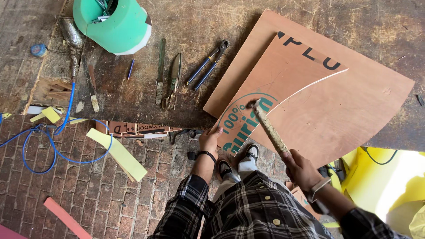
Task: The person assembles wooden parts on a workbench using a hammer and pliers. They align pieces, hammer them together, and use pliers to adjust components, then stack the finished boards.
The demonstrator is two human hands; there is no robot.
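At the workbench edge [177, 116], left hand [210, 139] steadies plywood [283, 84]; right hand [301, 170] grips hammer [268, 126].

This is a carpentry workshop. A scarred, stained workbench [133, 95] carries hand tools: pincers [207, 67], shears [172, 82] and a file [160, 71]. Cut plywood sheets [336, 110] lie at the right, and offcuts litter the brick floor [88, 194] on the near side.
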